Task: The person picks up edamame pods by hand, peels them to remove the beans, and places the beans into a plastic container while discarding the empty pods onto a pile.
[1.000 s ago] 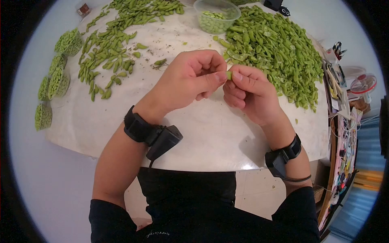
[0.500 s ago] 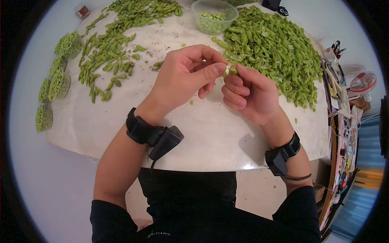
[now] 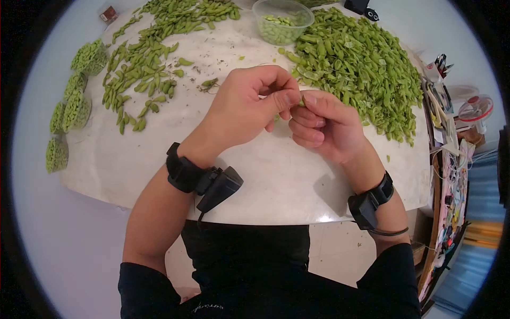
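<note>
My left hand (image 3: 257,106) and my right hand (image 3: 334,125) meet fingertip to fingertip above the table. A sliver of a green edamame pod (image 3: 302,101) shows between my right thumb and index finger; the rest of it is hidden. My left thumb and index finger are pinched together right beside the pod, and what they hold is out of sight. Beyond my hands stands a clear plastic bowl (image 3: 304,27) with shelled green beans in it. A large heap of pods and split shells (image 3: 361,69) lies beyond my right hand.
Whole edamame pods (image 3: 138,69) spread over the far left of the pale table (image 3: 159,170). Several containers of shelled beans (image 3: 77,110) line the left edge. A small stemmed cluster of pods (image 3: 209,84) lies near my left hand. A small fan (image 3: 474,109) stands at right.
My hands have come closer together, and the left has shifted slightly downward. The pod that showed between the fingertips is now mostly covered.
</note>
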Demonstrator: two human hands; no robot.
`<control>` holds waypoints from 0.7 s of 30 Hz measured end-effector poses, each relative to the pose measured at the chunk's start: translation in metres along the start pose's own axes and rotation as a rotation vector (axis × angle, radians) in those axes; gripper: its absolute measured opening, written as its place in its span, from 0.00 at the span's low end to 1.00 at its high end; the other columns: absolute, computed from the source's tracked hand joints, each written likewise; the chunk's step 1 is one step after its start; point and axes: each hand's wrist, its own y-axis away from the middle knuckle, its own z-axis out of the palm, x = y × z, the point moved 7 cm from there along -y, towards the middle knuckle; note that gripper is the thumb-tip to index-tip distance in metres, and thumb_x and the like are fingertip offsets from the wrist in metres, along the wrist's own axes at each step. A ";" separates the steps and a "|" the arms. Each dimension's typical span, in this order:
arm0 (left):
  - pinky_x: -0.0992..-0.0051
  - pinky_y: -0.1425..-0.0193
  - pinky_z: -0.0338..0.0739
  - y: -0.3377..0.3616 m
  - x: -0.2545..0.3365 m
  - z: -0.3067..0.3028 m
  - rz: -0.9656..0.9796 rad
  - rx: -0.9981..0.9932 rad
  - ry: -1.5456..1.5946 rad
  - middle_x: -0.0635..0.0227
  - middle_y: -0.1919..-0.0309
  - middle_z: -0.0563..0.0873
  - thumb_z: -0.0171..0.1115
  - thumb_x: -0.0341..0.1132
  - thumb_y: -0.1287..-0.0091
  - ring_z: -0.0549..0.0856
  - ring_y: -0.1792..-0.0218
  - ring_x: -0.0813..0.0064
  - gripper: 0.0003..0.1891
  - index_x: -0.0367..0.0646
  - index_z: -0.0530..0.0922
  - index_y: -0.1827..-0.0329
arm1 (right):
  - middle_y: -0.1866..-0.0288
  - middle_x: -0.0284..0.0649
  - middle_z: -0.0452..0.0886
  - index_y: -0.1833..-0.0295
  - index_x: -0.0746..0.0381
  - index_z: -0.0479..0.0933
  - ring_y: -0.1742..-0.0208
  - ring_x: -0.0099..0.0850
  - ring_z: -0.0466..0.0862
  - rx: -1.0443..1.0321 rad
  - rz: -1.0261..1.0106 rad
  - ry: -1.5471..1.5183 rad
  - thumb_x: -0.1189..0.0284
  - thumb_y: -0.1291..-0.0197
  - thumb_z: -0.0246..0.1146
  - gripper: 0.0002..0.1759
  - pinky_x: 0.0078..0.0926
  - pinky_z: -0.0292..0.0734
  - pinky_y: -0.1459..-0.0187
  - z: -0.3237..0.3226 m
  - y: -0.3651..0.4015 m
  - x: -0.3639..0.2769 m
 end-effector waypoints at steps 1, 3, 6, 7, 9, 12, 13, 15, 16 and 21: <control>0.84 0.77 0.74 0.000 0.001 0.002 0.010 -0.002 -0.021 0.72 0.72 0.80 0.59 0.32 0.31 0.80 0.72 0.84 0.07 0.36 0.77 0.60 | 0.81 0.24 0.57 0.71 0.61 0.70 0.83 0.18 0.57 -0.009 0.003 0.017 0.65 0.33 0.56 0.15 0.19 0.49 0.81 0.000 -0.001 0.000; 0.84 0.77 0.74 0.002 0.004 0.004 0.027 -0.006 -0.063 0.72 0.71 0.79 0.59 0.33 0.31 0.80 0.72 0.85 0.08 0.37 0.76 0.60 | 0.81 0.25 0.59 0.68 0.63 0.72 0.82 0.17 0.57 0.007 -0.032 0.096 0.64 0.33 0.56 0.14 0.18 0.49 0.81 0.000 0.000 -0.002; 0.85 0.76 0.73 0.003 0.010 0.005 0.064 -0.014 -0.137 0.73 0.71 0.79 0.58 0.34 0.30 0.79 0.72 0.86 0.08 0.37 0.75 0.60 | 0.81 0.25 0.62 0.65 0.65 0.74 0.82 0.16 0.58 0.009 -0.105 0.210 0.64 0.33 0.57 0.15 0.18 0.49 0.80 0.001 0.002 -0.007; 0.85 0.76 0.73 0.003 0.009 0.006 0.041 -0.030 -0.133 0.73 0.71 0.79 0.57 0.34 0.30 0.79 0.72 0.86 0.08 0.37 0.75 0.60 | 0.81 0.25 0.63 0.65 0.65 0.74 0.82 0.16 0.58 0.004 -0.132 0.246 0.64 0.33 0.57 0.15 0.18 0.49 0.80 0.001 0.002 -0.007; 0.85 0.76 0.73 0.004 0.009 0.007 -0.004 -0.062 -0.125 0.72 0.71 0.79 0.56 0.34 0.29 0.79 0.73 0.87 0.08 0.38 0.75 0.60 | 0.80 0.25 0.63 0.65 0.65 0.75 0.81 0.15 0.58 -0.006 -0.150 0.322 0.63 0.33 0.58 0.15 0.18 0.50 0.79 0.000 0.003 -0.008; 0.84 0.76 0.74 0.004 0.012 0.008 0.065 -0.080 -0.158 0.72 0.71 0.80 0.54 0.34 0.29 0.78 0.73 0.86 0.08 0.38 0.75 0.60 | 0.79 0.25 0.65 0.64 0.65 0.76 0.79 0.14 0.60 0.005 -0.222 0.493 0.64 0.34 0.59 0.14 0.16 0.51 0.78 -0.001 0.003 -0.013; 0.84 0.76 0.74 0.004 0.013 0.008 0.082 -0.072 -0.169 0.72 0.71 0.79 0.54 0.34 0.29 0.78 0.74 0.86 0.08 0.38 0.75 0.60 | 0.79 0.25 0.65 0.64 0.65 0.76 0.78 0.14 0.60 0.014 -0.253 0.560 0.64 0.34 0.59 0.14 0.15 0.51 0.77 -0.001 0.004 -0.015; 0.84 0.75 0.74 0.004 0.014 0.007 0.116 -0.058 -0.191 0.71 0.72 0.79 0.54 0.35 0.28 0.77 0.74 0.86 0.09 0.38 0.75 0.61 | 0.77 0.26 0.69 0.64 0.65 0.77 0.75 0.15 0.64 0.037 -0.268 0.671 0.65 0.34 0.59 0.13 0.15 0.56 0.74 -0.001 0.007 -0.020; 0.84 0.76 0.74 0.004 0.013 0.007 0.077 -0.072 -0.185 0.71 0.72 0.79 0.54 0.35 0.28 0.77 0.74 0.86 0.09 0.38 0.74 0.61 | 0.76 0.27 0.70 0.64 0.65 0.77 0.73 0.15 0.65 0.048 -0.276 0.727 0.66 0.34 0.59 0.13 0.14 0.58 0.72 -0.001 0.008 -0.021; 0.84 0.77 0.73 0.001 0.008 0.008 0.050 -0.051 0.059 0.72 0.73 0.78 0.53 0.37 0.27 0.78 0.75 0.84 0.10 0.38 0.74 0.61 | 0.69 0.29 0.75 0.60 0.66 0.77 0.66 0.19 0.70 0.067 -0.439 0.857 0.67 0.33 0.58 0.11 0.17 0.64 0.64 0.007 0.011 -0.029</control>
